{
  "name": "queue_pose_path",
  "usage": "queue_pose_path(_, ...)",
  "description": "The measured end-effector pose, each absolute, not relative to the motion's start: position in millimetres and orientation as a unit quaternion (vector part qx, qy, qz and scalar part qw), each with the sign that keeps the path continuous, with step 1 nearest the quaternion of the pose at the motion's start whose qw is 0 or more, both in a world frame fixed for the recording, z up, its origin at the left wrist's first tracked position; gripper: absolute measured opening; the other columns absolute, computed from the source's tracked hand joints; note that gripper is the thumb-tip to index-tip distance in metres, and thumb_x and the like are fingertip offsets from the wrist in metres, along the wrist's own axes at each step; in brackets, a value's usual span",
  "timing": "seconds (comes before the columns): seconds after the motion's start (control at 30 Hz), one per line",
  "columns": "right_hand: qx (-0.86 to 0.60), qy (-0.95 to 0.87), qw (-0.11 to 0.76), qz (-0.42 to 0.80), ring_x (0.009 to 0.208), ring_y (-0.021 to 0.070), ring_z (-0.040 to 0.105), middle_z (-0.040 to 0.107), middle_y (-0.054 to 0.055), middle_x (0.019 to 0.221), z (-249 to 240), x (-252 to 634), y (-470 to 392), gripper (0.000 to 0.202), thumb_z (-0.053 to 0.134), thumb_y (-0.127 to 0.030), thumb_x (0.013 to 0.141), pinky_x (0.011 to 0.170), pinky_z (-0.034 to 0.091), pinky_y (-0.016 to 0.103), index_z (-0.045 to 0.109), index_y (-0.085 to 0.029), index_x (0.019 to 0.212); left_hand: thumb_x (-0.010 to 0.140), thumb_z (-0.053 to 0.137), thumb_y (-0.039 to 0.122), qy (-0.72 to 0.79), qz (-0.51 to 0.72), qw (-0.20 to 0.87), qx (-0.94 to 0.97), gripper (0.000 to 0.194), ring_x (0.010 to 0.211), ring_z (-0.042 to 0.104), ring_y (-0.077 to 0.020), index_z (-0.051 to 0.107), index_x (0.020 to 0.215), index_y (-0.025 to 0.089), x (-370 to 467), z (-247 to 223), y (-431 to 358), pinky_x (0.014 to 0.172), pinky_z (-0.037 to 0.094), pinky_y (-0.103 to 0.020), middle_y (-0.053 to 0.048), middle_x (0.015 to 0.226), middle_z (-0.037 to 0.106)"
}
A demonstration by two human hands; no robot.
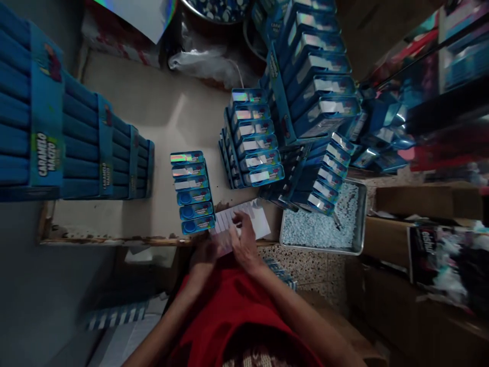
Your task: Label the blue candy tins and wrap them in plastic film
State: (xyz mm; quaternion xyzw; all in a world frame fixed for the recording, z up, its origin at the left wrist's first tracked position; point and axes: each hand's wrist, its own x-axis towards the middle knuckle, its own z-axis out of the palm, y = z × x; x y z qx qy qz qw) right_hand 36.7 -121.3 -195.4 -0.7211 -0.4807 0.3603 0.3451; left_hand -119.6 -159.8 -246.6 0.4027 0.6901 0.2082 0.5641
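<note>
A white sheet of strip labels (262,218) lies at the table's front edge, partly under my hands. My right hand (244,242) is over the sheet with its fingers bent in; what is in them, if anything, is too small to make out. At the sheet's lower left is my left hand (205,253), its fingers smeared by motion. Just beyond the left hand stands a row of blue candy boxes (195,196) marked "Caramelo Macizo". The farther three carry shiny strips on their ends; the nearer three show bare printed ends.
Tall stacks of blue boxes (82,132) stand at left. More boxes with strips (260,142) and a higher stack (317,66) rise at right. A metal tray (362,219) of pale blue pieces sits beside the table. Cardboard boxes (416,201) are farther right.
</note>
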Motion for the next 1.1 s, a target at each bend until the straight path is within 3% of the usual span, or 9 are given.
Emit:
queue_pose_path(0.07, -0.747, -0.479, 0.328, 0.324, 0.099, 0.0217, 0.061, 0.063, 0.008, 0.109, -210, 65, -157, 0.028, 0.051, -0.027, 0.099, 0.091, 0.051, 0.038, 0.055, -0.020, 0.126, 0.086, 0.065, 0.029, 0.617, 0.186, 0.569, 0.511, 0.015, 0.096, 0.068, -0.0251, 0.070, 0.097, 0.022, -75, -251, -156, 0.087, 0.052, -0.037, -0.008, 0.101, 0.073)
queue_pose_path(0.13, -0.764, -0.496, 0.300, 0.282, 0.102, 0.0230, 0.060, 0.063, 0.009, 0.110, -223, 94, -177, 0.026, 0.050, -0.027, 0.100, 0.093, 0.051, 0.040, 0.057, -0.020, 0.124, 0.090, 0.059, 0.022, 0.585, 0.140, 0.471, 0.646, 0.030, 0.119, 0.061, -0.0297, 0.067, 0.119, 0.019, -30, -261, -126, 0.103, 0.046, -0.042, -0.014, 0.123, 0.070)
queue_pose_path(0.23, -0.769, -0.545, 0.236, 0.237, 0.107, 0.0260, 0.057, 0.064, 0.011, 0.114, -238, 128, -182, 0.024, 0.051, -0.023, 0.099, 0.096, 0.050, 0.043, 0.061, -0.021, 0.121, 0.085, 0.065, 0.022, 0.611, 0.068, 0.390, 0.685, 0.047, 0.125, 0.056, -0.0380, 0.063, 0.130, 0.012, 19, -283, -68, 0.108, 0.039, -0.049, -0.021, 0.131, 0.064)
queue_pose_path(0.43, -0.714, -0.661, 0.067, 0.219, 0.117, 0.0306, 0.052, 0.059, 0.017, 0.140, -259, 162, -166, 0.045, 0.046, -0.014, 0.098, 0.099, 0.046, 0.046, 0.056, -0.015, 0.142, 0.086, 0.063, 0.020, 0.583, -0.007, 0.427, 0.691, 0.018, 0.101, 0.067, -0.0307, 0.077, 0.094, 0.014, 34, -313, -43, 0.095, 0.045, -0.040, -0.015, 0.100, 0.075)
queue_pose_path(0.6, -0.671, -0.712, -0.033, 0.207, 0.117, 0.0329, 0.049, 0.047, 0.014, 0.158, -273, 176, -148, 0.062, 0.044, -0.009, 0.094, 0.092, 0.046, 0.045, 0.046, -0.017, 0.155, 0.092, 0.055, 0.020, 0.584, -0.009, 0.461, 0.668, 0.026, 0.102, 0.069, -0.0254, 0.079, 0.101, 0.015, 24, -314, -47, 0.092, 0.047, -0.035, -0.014, 0.108, 0.078)
queue_pose_path(0.73, -0.645, -0.734, -0.041, 0.209, 0.120, 0.0334, 0.048, 0.045, 0.014, 0.160, -284, 180, -133, 0.067, 0.043, -0.008, 0.093, 0.096, 0.044, 0.046, 0.039, -0.017, 0.160, 0.090, 0.060, 0.024, 0.576, -0.004, 0.494, 0.651, 0.024, 0.096, 0.071, -0.0244, 0.081, 0.099, 0.018, 22, -312, -40, 0.087, 0.048, -0.033, -0.011, 0.103, 0.080)
queue_pose_path(1.1, -0.618, -0.748, -0.036, 0.240, 0.118, 0.0338, 0.047, 0.048, 0.014, 0.157, -282, 180, -138, 0.064, 0.042, -0.007, 0.094, 0.092, 0.040, 0.048, 0.043, -0.019, 0.157, 0.081, 0.068, 0.032, 0.586, 0.001, 0.516, 0.625, 0.015, 0.078, 0.069, -0.0246, 0.079, 0.077, 0.023, 14, -295, -38, 0.072, 0.046, -0.032, -0.007, 0.082, 0.079)
